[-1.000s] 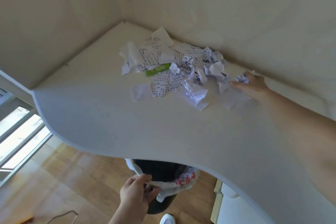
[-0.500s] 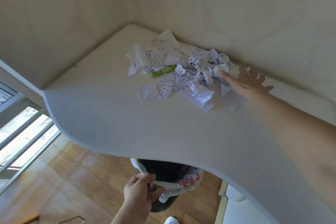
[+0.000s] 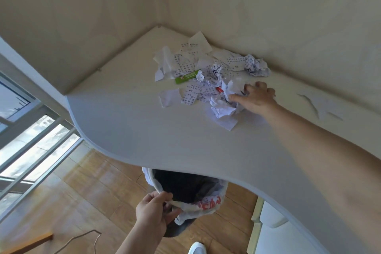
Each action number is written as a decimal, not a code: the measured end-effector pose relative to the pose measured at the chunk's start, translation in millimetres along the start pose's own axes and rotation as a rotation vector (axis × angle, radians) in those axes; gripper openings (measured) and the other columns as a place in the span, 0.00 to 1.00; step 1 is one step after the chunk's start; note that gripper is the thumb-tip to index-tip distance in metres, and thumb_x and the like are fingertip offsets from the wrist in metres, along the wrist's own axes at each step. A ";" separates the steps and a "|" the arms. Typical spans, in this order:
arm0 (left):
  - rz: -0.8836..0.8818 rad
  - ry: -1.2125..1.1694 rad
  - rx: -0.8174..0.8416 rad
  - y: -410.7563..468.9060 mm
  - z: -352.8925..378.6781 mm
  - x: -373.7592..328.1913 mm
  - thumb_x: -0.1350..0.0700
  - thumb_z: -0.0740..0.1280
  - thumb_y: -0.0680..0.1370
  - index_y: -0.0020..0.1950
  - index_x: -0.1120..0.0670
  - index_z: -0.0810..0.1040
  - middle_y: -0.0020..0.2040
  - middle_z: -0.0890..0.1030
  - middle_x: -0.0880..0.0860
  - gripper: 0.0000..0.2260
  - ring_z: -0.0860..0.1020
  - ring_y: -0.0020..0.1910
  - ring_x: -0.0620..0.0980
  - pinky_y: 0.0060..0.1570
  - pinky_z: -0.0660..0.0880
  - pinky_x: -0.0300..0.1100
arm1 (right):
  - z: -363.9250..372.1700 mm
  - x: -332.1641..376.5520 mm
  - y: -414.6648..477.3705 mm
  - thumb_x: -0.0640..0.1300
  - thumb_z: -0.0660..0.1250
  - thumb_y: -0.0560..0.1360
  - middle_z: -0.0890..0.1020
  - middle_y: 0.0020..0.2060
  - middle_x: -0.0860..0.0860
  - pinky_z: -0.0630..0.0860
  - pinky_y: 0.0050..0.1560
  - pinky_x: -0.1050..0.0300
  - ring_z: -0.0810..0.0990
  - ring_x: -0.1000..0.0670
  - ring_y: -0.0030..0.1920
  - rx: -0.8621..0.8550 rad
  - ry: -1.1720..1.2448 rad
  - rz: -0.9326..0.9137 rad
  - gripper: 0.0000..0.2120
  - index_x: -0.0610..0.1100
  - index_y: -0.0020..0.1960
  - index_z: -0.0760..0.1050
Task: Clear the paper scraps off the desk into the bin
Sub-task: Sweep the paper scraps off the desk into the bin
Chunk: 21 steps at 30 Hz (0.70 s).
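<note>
A heap of torn and crumpled printed paper scraps lies near the far corner of the white desk. My right hand rests on the heap's right side, fingers curled around crumpled paper. More crumpled sheets lie just in front of it. Below the desk's curved front edge stands a black bin lined with a white plastic bag. My left hand pinches the bag's rim at the bin's near side.
A green rectangular item lies among the scraps, and a small red thing shows beside the crumpled paper. Walls close the desk on two sides. Windows stand at left over a wooden floor; a white cabinet stands at right under the desk.
My right hand has slid left and toward me, closing on crumpled paper and pushing scraps together. My left hand keeps its hold on the bag rim.
</note>
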<state>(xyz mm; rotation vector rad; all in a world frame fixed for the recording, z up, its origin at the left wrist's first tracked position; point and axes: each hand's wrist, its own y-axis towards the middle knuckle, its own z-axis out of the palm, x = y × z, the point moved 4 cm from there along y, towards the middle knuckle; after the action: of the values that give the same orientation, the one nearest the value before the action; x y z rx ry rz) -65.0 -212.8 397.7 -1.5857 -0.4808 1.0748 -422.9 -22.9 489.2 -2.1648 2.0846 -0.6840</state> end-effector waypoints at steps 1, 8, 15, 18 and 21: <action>0.000 0.004 0.001 -1.4 -2.1 -1.4 0.71 0.68 0.72 0.40 0.60 0.71 0.39 0.76 0.61 0.09 0.74 0.32 0.54 0.22 0.79 0.49 | 2.9 2.2 -3.4 0.76 0.61 0.61 0.61 0.70 0.46 0.62 0.69 0.39 0.55 0.36 0.73 0.003 -0.004 -0.009 0.40 0.58 0.68 0.70; 0.017 0.020 0.011 -8.7 -12.9 -6.7 0.70 0.68 0.72 0.42 0.61 0.72 0.42 0.76 0.62 0.07 0.77 0.35 0.56 0.26 0.81 0.52 | 20.0 16.1 -25.0 0.75 0.61 0.59 0.63 0.67 0.46 0.61 0.67 0.41 0.57 0.37 0.71 0.019 0.002 -0.038 0.37 0.58 0.63 0.73; 0.010 0.034 0.035 -18.0 -28.2 -5.2 0.68 0.68 0.73 0.44 0.61 0.74 0.46 0.77 0.62 0.06 0.80 0.40 0.58 0.32 0.82 0.53 | 44.9 35.0 -76.9 0.74 0.62 0.62 0.59 0.72 0.47 0.61 0.70 0.39 0.53 0.37 0.73 0.076 -0.009 -0.127 0.37 0.58 0.67 0.71; 0.022 0.031 0.030 -21.9 -40.6 -4.1 0.69 0.68 0.73 0.43 0.60 0.73 0.44 0.76 0.61 0.07 0.78 0.37 0.56 0.30 0.82 0.53 | 55.9 44.5 -104.3 0.73 0.62 0.63 0.57 0.73 0.48 0.63 0.69 0.37 0.51 0.38 0.73 0.103 -0.019 -0.155 0.37 0.57 0.67 0.69; 0.036 0.018 0.039 -26.1 -50.9 -4.1 0.71 0.67 0.72 0.40 0.60 0.71 0.39 0.73 0.60 0.08 0.74 0.33 0.54 0.25 0.80 0.51 | 66.0 50.9 -130.4 0.73 0.61 0.63 0.57 0.73 0.50 0.66 0.66 0.37 0.51 0.39 0.72 0.133 -0.027 -0.169 0.32 0.57 0.60 0.71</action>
<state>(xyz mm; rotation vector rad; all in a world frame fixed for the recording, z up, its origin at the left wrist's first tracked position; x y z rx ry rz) -18.8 -236.0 422.4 -1.5738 -0.4183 1.0904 -278.3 -77.9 488.1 -2.2800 1.8022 -0.7789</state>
